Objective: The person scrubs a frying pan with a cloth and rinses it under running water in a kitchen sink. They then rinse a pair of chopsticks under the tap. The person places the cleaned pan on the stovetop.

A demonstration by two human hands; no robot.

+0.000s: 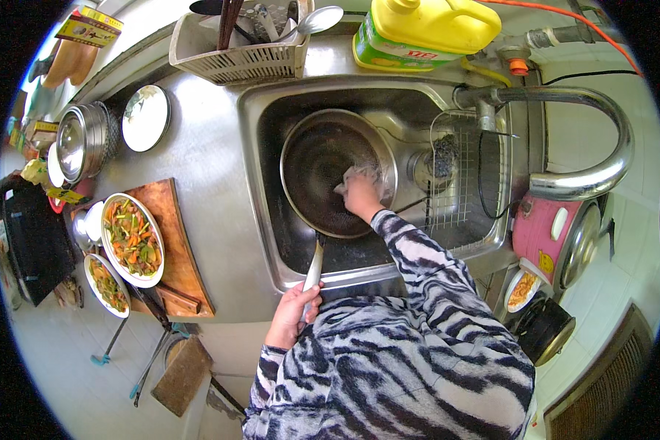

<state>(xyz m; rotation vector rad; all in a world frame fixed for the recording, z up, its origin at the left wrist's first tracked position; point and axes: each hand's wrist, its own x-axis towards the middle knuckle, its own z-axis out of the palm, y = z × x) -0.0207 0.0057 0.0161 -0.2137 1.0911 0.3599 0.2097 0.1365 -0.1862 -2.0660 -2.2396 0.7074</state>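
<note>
A dark wok (319, 165) lies in the stainless-steel sink (257, 231), its long handle (314, 264) pointing toward me over the front rim. My left hand (297, 308) grips that handle near its end. Inside the wok, my right hand (362, 195) presses a pale, crumpled cloth (357, 175) against the right side of the inner surface. The cloth is blurred, and my fingers are partly hidden by it.
At right in the sink stands a wire rack (456, 214); a thick curved faucet (610, 159) arches beyond. Behind are a utensil basket (242, 63) and a yellow jug (418, 33). Left, a wooden cutting board (181, 258) bears a dish of cooked vegetables (133, 236). A white plate (146, 118) lies farther back.
</note>
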